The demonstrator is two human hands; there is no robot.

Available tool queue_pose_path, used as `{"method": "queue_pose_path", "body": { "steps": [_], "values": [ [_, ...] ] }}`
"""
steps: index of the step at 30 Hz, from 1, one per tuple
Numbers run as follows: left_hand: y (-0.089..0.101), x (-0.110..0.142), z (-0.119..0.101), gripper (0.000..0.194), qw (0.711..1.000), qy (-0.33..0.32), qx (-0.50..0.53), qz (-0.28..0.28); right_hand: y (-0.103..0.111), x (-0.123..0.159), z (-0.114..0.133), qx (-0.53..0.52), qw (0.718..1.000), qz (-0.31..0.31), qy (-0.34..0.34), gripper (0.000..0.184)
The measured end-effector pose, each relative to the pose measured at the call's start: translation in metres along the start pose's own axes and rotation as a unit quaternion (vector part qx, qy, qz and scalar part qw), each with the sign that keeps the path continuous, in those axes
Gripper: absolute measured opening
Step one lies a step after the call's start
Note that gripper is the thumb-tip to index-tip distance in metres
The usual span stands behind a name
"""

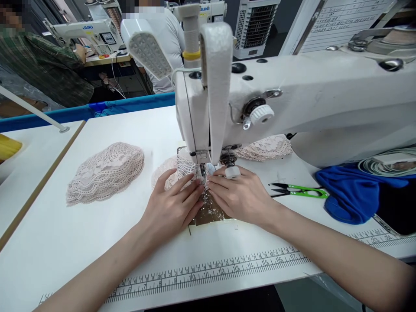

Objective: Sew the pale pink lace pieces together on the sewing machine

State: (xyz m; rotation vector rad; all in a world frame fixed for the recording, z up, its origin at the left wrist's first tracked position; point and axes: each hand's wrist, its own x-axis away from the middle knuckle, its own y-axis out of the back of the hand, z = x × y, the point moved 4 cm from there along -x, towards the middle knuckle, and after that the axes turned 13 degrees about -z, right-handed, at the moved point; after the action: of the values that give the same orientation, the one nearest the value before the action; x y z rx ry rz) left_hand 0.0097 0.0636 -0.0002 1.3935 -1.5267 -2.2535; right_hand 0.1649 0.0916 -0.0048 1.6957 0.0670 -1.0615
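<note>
My left hand point(172, 203) and my right hand point(240, 195) lie side by side on the table, fingers stretched forward and pressing flat on a small pale pink lace piece point(182, 167) under the needle of the white sewing machine point(292, 99). The fingertips of both hands meet just in front of the presser foot point(203, 171). A white ring-like thing point(232, 172) sits on a finger of my right hand. Part of the lace is hidden under my hands.
A stack of pink lace pieces point(105, 171) lies to the left, another stack point(266, 148) behind the machine. Green thread snips point(300, 190) and blue cloth point(351, 195) lie at the right. A ruler strip point(211, 271) runs along the table's front edge. Other people sit at machines beyond.
</note>
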Motion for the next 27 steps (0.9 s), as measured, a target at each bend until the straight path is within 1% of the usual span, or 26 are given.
{"method": "queue_pose_path", "body": {
  "steps": [5,11,18,27],
  "values": [
    [-0.003,-0.001,0.003,0.029,1.0,0.006,0.0,0.001,0.0,-0.001,0.0,0.013,1.0,-0.009,0.003,0.022],
    [-0.005,-0.003,0.005,0.027,1.0,0.003,-0.006,0.002,-0.001,-0.002,-0.002,0.035,0.999,0.005,0.009,0.023],
    [-0.009,-0.003,0.009,0.027,1.0,0.01,-0.01,0.003,-0.006,-0.004,-0.005,0.047,0.998,0.038,0.0,0.024],
    [-0.012,-0.004,0.014,0.026,1.0,0.016,-0.017,0.004,-0.009,-0.003,-0.008,0.043,0.998,0.049,-0.002,0.025]
  ]
}}
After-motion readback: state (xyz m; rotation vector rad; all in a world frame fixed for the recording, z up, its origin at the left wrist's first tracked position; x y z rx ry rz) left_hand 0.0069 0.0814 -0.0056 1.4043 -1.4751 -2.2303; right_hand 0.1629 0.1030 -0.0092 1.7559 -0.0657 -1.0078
